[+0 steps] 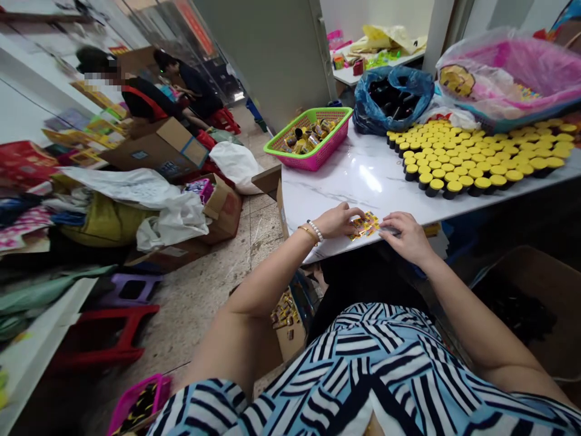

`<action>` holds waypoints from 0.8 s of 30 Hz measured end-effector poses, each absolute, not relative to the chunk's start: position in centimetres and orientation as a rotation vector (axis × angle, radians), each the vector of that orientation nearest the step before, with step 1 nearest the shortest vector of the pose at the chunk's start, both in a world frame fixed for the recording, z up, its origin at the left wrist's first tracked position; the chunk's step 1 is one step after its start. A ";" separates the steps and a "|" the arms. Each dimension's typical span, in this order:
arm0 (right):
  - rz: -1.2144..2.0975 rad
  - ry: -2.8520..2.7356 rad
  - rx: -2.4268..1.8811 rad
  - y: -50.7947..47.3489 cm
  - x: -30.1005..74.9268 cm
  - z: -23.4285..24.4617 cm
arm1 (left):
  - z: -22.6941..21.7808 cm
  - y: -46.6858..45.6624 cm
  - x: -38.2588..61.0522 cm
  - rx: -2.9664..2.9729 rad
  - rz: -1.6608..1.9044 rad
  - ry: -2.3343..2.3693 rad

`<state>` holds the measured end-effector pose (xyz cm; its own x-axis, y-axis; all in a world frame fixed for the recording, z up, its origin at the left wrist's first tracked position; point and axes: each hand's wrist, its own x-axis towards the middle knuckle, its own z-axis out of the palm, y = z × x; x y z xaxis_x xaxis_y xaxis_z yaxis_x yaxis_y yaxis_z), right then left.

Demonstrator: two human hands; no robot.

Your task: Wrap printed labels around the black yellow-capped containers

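Observation:
My left hand [339,221], with a beaded bracelet and a gold bangle at the wrist, bends its fingers and thumb onto yellow printed labels [370,224] at the table's front edge. Just right of the labels, my right hand [406,236] pinches a small dark object [389,230]; the fingers cover most of it, so its kind is unclear. Beyond the right hand stand many small black containers with yellow lids [472,160], packed close in rows on the white marbled table [318,200].
A green-and-pink basket [313,160] holds small labelled containers. Behind are a blue bag of black pieces [393,100] and a plastic-lined pink basket [512,72]. An open carton [285,339] with labelled containers sits below left. Two people work among boxes at far left.

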<state>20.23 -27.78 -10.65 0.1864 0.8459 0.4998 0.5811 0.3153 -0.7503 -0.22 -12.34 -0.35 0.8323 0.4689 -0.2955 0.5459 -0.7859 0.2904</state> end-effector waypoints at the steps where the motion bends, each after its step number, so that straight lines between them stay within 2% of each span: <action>1: 0.310 -1.500 -1.371 -27.7 20.2 -10.6 | -0.1 -12.0 0.1 2.637 -0.342 0.744; 7: 0.374 -1.477 -1.342 -27.9 20.6 -10.4 | 0.3 -10.5 1.5 2.600 -0.495 0.726; 13: 0.409 -1.515 -1.311 -27.1 21.9 -10.2 | -0.1 -10.8 0.6 2.616 -0.392 0.661; 21: 0.399 -1.650 -1.372 -24.2 23.1 -10.3 | 0.3 -10.3 1.8 2.563 -0.478 0.623; 24: 0.385 -1.682 -1.374 -24.3 23.1 -10.5 | -0.1 -10.5 1.2 2.580 -0.356 0.644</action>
<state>23.15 -24.31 -10.51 0.0247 0.8972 0.4409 0.6164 0.3336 -0.7133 1.21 -10.51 -0.07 0.8573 0.3794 -0.3480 0.4967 -0.7874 0.3651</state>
